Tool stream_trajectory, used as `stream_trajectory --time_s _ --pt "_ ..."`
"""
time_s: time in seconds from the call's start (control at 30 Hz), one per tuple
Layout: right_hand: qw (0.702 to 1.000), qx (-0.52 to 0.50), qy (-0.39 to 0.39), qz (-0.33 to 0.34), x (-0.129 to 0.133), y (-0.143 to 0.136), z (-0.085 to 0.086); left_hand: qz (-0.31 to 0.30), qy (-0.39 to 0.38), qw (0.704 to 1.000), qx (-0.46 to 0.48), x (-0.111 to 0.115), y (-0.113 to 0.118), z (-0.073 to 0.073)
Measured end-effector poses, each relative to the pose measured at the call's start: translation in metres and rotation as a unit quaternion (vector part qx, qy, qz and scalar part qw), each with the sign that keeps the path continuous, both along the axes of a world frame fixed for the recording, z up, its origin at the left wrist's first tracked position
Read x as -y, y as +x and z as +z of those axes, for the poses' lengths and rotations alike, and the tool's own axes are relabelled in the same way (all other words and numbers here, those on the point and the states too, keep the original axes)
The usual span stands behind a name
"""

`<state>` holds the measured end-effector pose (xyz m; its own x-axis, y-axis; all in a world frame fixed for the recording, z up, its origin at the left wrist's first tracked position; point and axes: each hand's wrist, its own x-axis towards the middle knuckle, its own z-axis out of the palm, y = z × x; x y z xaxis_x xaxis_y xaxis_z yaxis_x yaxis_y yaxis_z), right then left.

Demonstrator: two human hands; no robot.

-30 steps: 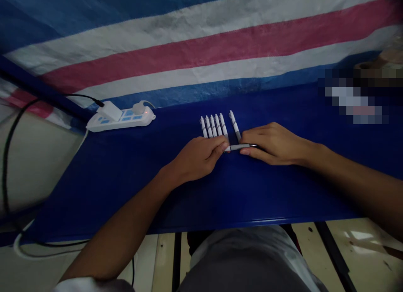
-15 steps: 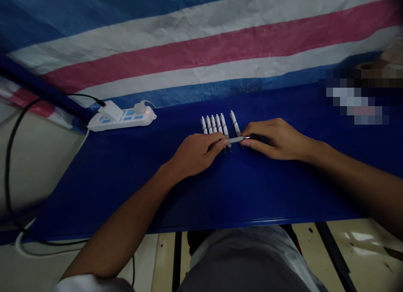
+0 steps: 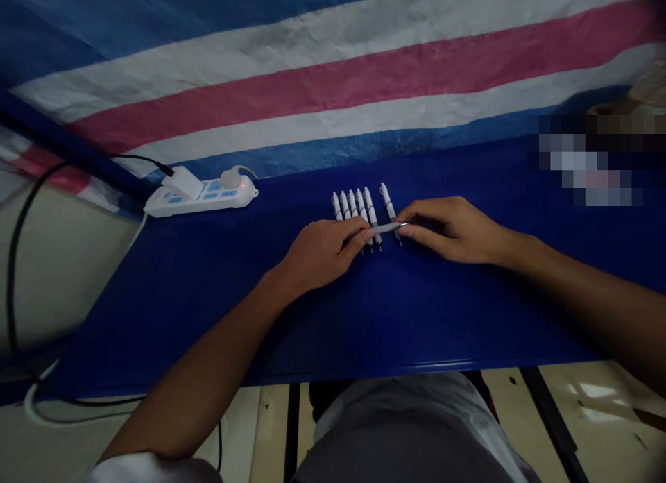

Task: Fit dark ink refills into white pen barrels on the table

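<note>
Between my two hands a pen (image 3: 385, 227) with a pale barrel lies nearly level. My left hand (image 3: 327, 254) pinches its left end between thumb and fingers. At its silvery tip, the thumb and fingers of my right hand (image 3: 452, 230) close on the pen. Behind it, several white pens (image 3: 360, 204) lie side by side in a row, their lower parts partly covered by my left hand. One more white pen (image 3: 386, 200) lies a little apart to the right, close to my right fingertips.
A white power strip (image 3: 202, 200) with plugs and a black cable sits at the back left of the blue table (image 3: 364, 316). Striped sheeting (image 3: 333, 80) hangs behind. A blurred-out patch (image 3: 587, 167) covers the far right.
The held pen has shifted slightly, and its tip now sits further in between my right fingertips. Both hands have barely moved; the row of pens stays as it was.
</note>
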<state>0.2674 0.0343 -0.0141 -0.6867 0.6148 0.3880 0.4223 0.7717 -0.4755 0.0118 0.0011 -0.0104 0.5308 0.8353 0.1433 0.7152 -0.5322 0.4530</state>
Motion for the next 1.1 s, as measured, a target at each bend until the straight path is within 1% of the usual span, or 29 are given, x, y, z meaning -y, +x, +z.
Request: stream_trajectory --time_s 0.13,0.23,0.4,0.5,0.6,0.67,0.77,0.9,1.03,1.1 --pt "1.0 -0.016 -0.01 -0.001 0.0016 -0.0012 0.0006 -0.003 0.003 1.0 -0.009 -0.0004 0.0007 -0.0007" --pt "1.0 -0.028 0.0 -0.002 0.003 -0.0024 0.0006 0.0 0.008 1.0 -0.007 -0.0006 0.0011 -0.0013" --pt "0.999 -0.042 -0.004 -0.025 0.0047 -0.0043 -0.0003 0.009 0.018 1.0 0.003 -0.0003 0.0012 -0.0017" --pt "0.999 -0.051 0.006 -0.017 0.0056 -0.0054 0.0 0.012 0.014 1.0 -0.001 0.0001 0.0015 -0.0012" --pt "0.998 -0.062 -0.01 -0.023 0.006 -0.0063 0.0009 0.015 0.019 1.0 -0.007 0.0005 0.002 -0.0005" --pt "0.997 -0.071 -0.008 -0.011 0.0057 -0.0068 0.0014 0.017 0.014 1.0 -0.008 0.0006 0.0022 -0.0001" --pt "0.995 -0.093 0.018 0.013 0.005 -0.0074 0.0016 0.019 0.005 1.0 0.006 0.0007 0.0021 0.0" --pt "0.993 -0.106 0.049 0.02 0.0043 -0.008 0.0012 0.005 -0.001 0.999 0.053 0.0013 0.0024 -0.0014" --pt "0.986 -0.085 0.13 0.058 0.0022 -0.006 0.0009 -0.019 -0.008 0.995 0.1 0.002 0.0033 -0.0036" --pt "0.981 -0.069 0.167 0.073 0.0007 -0.004 0.0013 -0.024 -0.036 0.992 0.118 0.0022 0.0034 -0.0035"
